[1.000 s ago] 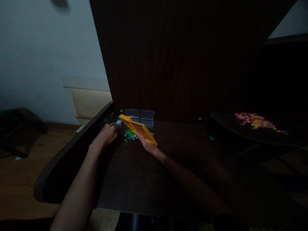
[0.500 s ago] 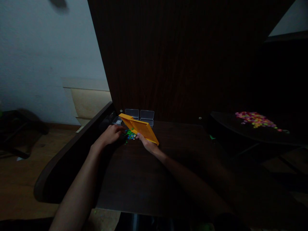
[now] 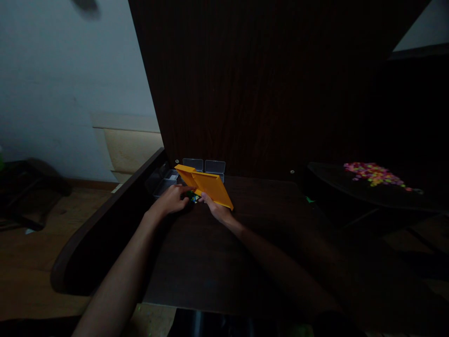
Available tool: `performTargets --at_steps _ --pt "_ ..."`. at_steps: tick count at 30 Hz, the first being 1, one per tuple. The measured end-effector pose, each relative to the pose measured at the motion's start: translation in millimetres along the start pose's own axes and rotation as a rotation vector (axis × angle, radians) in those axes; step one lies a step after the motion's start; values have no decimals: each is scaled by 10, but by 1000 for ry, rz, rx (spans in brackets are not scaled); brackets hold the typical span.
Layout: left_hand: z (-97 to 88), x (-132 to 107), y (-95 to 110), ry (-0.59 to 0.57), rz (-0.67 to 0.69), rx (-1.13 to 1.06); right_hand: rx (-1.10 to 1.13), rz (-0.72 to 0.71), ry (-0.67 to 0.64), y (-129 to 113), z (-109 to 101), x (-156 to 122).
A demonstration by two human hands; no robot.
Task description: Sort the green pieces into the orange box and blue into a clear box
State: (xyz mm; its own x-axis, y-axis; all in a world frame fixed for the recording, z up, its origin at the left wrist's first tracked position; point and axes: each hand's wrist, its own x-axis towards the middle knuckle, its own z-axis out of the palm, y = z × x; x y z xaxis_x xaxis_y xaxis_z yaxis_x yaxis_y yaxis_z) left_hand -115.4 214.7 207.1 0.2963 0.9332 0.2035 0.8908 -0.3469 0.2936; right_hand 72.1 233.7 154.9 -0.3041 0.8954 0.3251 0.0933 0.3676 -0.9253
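My right hand (image 3: 218,210) grips the lower edge of a yellow plastic tray (image 3: 210,187), thumb on the near face. The tray is tilted steeply, with raised rims and a narrower section on its left. My left hand (image 3: 171,200) has its index finger stretched to the tray's lower left part, with the thumb apart and nothing visible in the fingers. Below the tray, between my hands, lies a pile of small green, blue and pale pieces (image 3: 194,199), partly hidden by my left hand and the tray.
Clear plastic cases (image 3: 214,166) with raised lids stand at the back of the dark wooden surface (image 3: 210,262). Another compartment case (image 3: 164,186) lies to the left. A dark side panel (image 3: 105,224) borders the left. Colourful small pieces (image 3: 373,174) are heaped on a stool-like top at right.
My left hand has moved right from the pile to the tray's lower left, its index finger now extended, uncovering the left case. My right hand and the tray have hardly moved.
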Motion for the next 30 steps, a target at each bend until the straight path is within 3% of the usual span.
performTargets --at_steps 7,14,21,30 --pt "38 11 -36 42 4 -10 4 -17 7 -8 -4 9" --pt "86 22 -60 -20 6 14 10 -27 25 -4 -5 13" --pt "45 11 -64 27 3 32 23 -29 42 -29 -3 9" --pt "112 20 -79 -59 4 89 27 -9 31 -43 -25 -6"
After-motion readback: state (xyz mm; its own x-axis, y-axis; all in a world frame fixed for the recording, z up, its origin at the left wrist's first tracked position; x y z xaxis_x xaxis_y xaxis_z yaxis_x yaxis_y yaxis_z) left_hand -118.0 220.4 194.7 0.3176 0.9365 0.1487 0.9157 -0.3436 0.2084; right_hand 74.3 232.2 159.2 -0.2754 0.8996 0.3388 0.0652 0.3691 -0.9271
